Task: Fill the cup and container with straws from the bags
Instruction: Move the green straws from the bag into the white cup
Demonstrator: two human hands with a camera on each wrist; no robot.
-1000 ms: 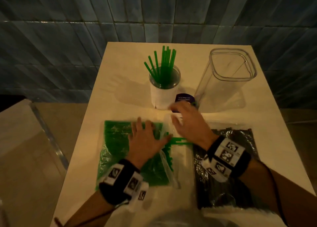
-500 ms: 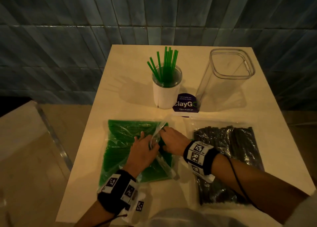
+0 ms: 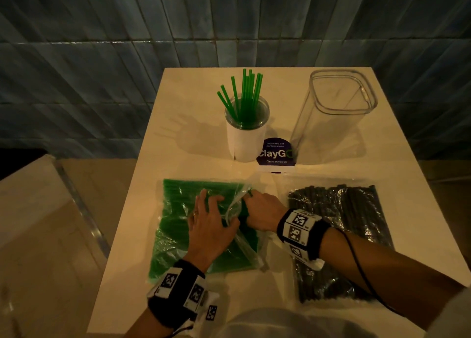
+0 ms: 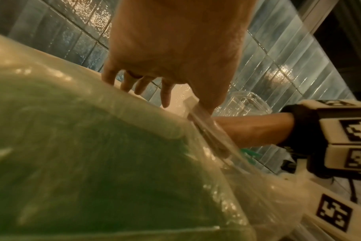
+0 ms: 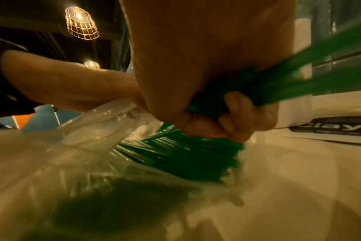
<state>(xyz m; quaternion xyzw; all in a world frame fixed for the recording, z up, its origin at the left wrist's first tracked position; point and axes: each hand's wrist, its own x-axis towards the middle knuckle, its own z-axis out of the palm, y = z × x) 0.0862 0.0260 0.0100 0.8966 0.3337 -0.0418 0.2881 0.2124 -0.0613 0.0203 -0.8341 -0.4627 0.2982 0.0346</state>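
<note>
Green straws (image 5: pixel 196 156) fill the clear bag (image 3: pixel 178 225) lying on the near left of the counter (image 3: pixel 193 113). Your left hand (image 3: pixel 211 223) lies on top of that bag, fingers spread and resting on the plastic, with the thumb against the lifted mouth of the bag. Your right hand (image 5: pixel 216 114) is at the bag's opening, fingers curled round a bunch of green straws, as the right wrist view shows. A second bag of dark straws (image 3: pixel 339 238) lies on the near right, partly under your right forearm. At the far side the white cup (image 3: pixel 246 138) stands upright holding several green straws. Just right of it stands the clear container (image 3: pixel 331 123), upright, no straws visible inside. A purple card (image 3: pixel 276 154) sits between cup and container.
</note>
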